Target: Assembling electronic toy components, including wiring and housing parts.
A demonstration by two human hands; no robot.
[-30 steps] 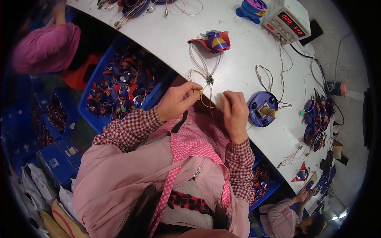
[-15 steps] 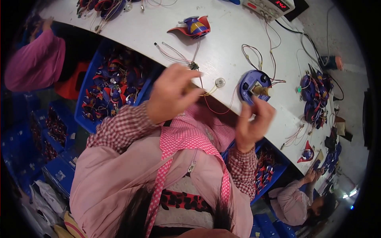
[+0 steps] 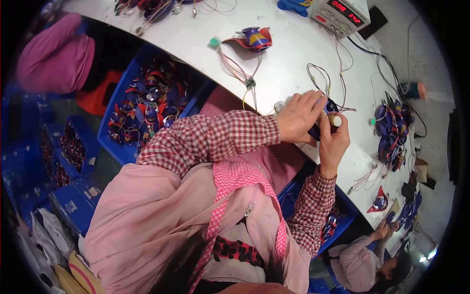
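A round purple plastic unit rests near the table's front edge, mostly covered by both hands. My left hand spans it, fingers stretched over the top and thumb at the near side. Pressed against its right side, my right hand pinches a short yellowish cylinder with a pale round end. A small clear round piece lies beside my left hand. Farther off, a purple, gold and red toy body is wired to a small circuit board, with a green connector beside it.
A power supply with a red display stands at the back, its leads running toward my hands. Wired toy parts are heaped at right. A blue bin of similar parts sits below the table edge. Co-workers are at left and lower right.
My left hand has moved right from the wires onto the purple unit. My right hand has closed round the short cylinder. A green connector now shows near the toy's wires.
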